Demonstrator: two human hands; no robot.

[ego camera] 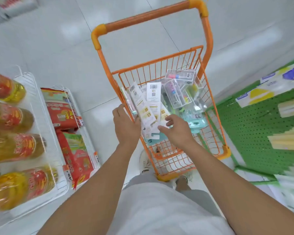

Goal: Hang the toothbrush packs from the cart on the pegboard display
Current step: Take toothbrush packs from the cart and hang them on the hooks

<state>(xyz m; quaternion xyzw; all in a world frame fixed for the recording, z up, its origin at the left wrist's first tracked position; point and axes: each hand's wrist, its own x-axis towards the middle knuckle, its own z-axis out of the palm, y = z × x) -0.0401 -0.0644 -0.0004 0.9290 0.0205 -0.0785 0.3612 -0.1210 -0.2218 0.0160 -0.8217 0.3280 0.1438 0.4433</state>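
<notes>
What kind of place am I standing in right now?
Most likely a small shop aisle: an orange cart full of packs, a green pegboard hung with goods on your right, and wire shelves of oil bottles on your left.

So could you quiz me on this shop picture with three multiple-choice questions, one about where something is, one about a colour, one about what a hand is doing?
1. Where does the green perforated pegboard display stand relative to the orange wire shopping cart?
A. To the person's right of it
B. To the person's left of it
C. Behind the person

2. What colour is the cart's handle bar?
A. Blue
B. Orange
C. Black

3. What is the left hand doing?
A. Hanging empty at the person's side
B. Pushing the cart handle
C. Holding flat white toothbrush packs in the cart

Answers: 1 A, since the pegboard fills the right edge of the view beside the cart. 2 B, as the bar matches the orange frame. 3 C, because its fingers curl around the packs, while the right hand reaches over them with its fingers spread.
</notes>
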